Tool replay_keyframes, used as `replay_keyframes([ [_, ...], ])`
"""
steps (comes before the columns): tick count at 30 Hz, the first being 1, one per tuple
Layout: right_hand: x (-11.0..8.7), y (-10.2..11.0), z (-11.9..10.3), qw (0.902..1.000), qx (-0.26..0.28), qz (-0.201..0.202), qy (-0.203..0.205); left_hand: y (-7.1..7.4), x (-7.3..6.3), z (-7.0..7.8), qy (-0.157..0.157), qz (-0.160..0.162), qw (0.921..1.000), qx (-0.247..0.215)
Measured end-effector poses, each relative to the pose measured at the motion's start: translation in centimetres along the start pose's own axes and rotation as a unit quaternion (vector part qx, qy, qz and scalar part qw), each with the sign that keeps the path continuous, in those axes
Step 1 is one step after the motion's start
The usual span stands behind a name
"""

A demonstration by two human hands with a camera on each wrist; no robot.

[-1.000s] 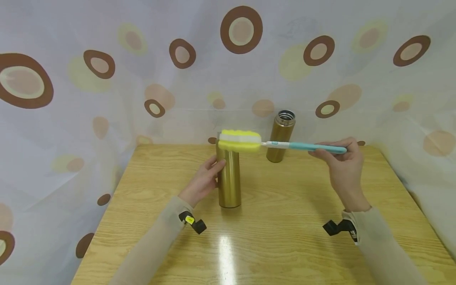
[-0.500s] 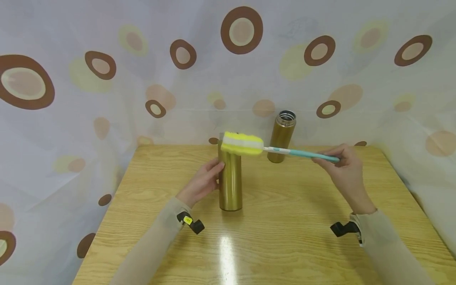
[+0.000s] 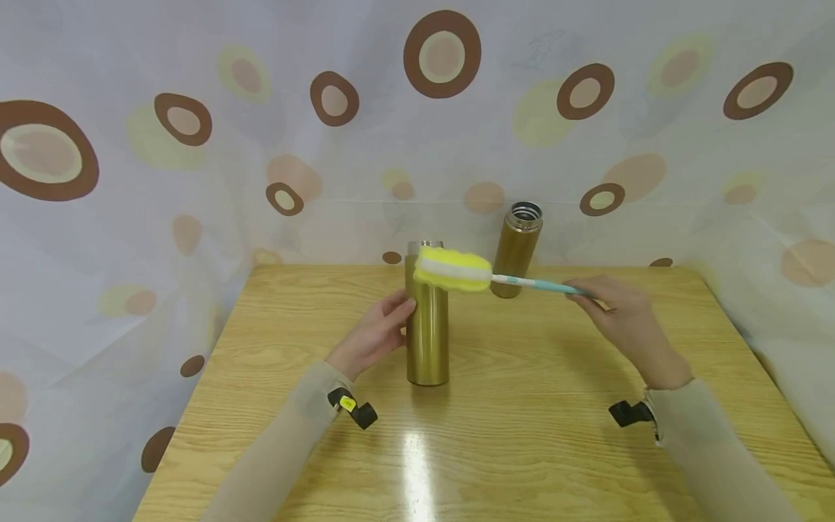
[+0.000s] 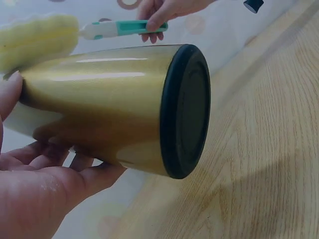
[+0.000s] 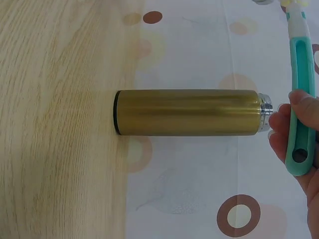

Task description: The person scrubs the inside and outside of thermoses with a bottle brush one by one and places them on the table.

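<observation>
My left hand [image 3: 375,330] grips a gold thermos bottle [image 3: 428,344] round its side. The bottle's dark base [image 4: 192,112] shows in the left wrist view, raised off the table. With thumb and fingers, my right hand [image 3: 622,315] pinches the turquoise handle [image 5: 301,74] of a bottle brush. The brush's yellow-and-white sponge head [image 3: 453,270] points left and overlaps the bottle's upper part in the head view. Above the sponge shows a bit of the bottle's silver neck [image 3: 425,245].
A second gold thermos bottle [image 3: 515,250], lidless with a silver threaded neck, stands upright at the back of the wooden table [image 3: 522,435]. The brush handle passes in front of it in the head view. A patterned curtain [image 3: 365,159] hangs behind and at the sides.
My right hand has moved down and a little left, so the brush handle slopes downward to the right. The sponge and the held bottle have shifted slightly right, uncovering more of the bottle's neck.
</observation>
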State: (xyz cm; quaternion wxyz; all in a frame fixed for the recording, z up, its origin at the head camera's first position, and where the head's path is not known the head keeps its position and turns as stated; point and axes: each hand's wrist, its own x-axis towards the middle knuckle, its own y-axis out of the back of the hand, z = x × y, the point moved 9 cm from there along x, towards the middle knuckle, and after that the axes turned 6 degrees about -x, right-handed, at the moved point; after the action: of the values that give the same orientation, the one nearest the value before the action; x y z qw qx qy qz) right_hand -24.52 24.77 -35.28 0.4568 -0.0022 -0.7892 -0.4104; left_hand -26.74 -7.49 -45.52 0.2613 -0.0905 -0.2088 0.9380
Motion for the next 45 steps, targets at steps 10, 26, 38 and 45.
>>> replay_keyframes([
  [10, -0.2, -1.0, -0.6, 0.9995, -0.002, -0.011, 0.03, 0.5, -0.1, 0.0, -0.017, 0.004, 0.9992, -0.035],
  [26, -1.1, -3.1, -1.8, 0.9904, 0.048, -0.106, 0.074, 2.9, 0.7, 2.0, -0.078, 0.093, 0.9828, -0.139],
  [38, 0.3, -0.8, -0.3, 0.9998, 0.013, -0.012, 0.002, 1.2, 0.6, 0.1, -0.029, 0.061, 0.993, -0.097],
  [45, 0.8, -0.5, 0.0, 0.9994, 0.017, 0.016, -0.026, 0.4, 0.3, -0.7, -0.016, 0.041, 0.9946, -0.094],
])
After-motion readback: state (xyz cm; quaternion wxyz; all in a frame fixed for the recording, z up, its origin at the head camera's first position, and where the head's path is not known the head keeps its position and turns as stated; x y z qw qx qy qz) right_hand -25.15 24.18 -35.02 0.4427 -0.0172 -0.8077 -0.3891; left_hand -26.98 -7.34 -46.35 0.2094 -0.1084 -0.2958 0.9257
